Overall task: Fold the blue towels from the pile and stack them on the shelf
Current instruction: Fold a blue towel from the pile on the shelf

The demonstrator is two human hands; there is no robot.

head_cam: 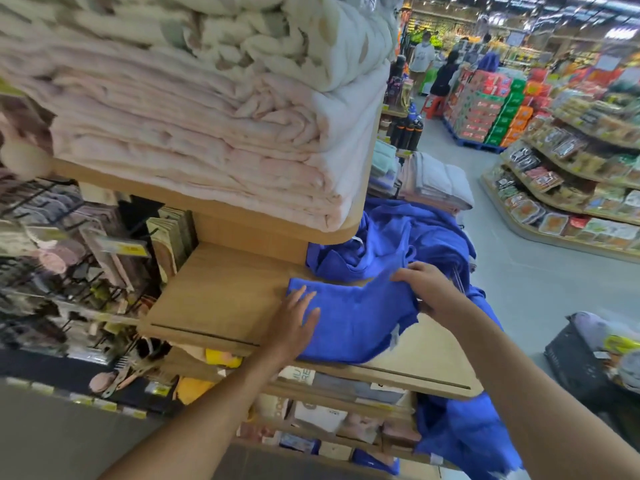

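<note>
Blue towel point(356, 327) lies partly folded on the wooden shelf point(214, 296), near its front edge. Left hand point(294, 320) rests flat on the towel's left end, fingers straight and slightly apart. Right hand point(424, 285) grips the towel's far right corner, fingers curled over the cloth. Pile of blue towels point(398, 237) sits crumpled just behind. Pink blankets point(207, 140) are stacked on the shelf above.

Head view looks down (closely) onto shelf point(221, 299).
</note>
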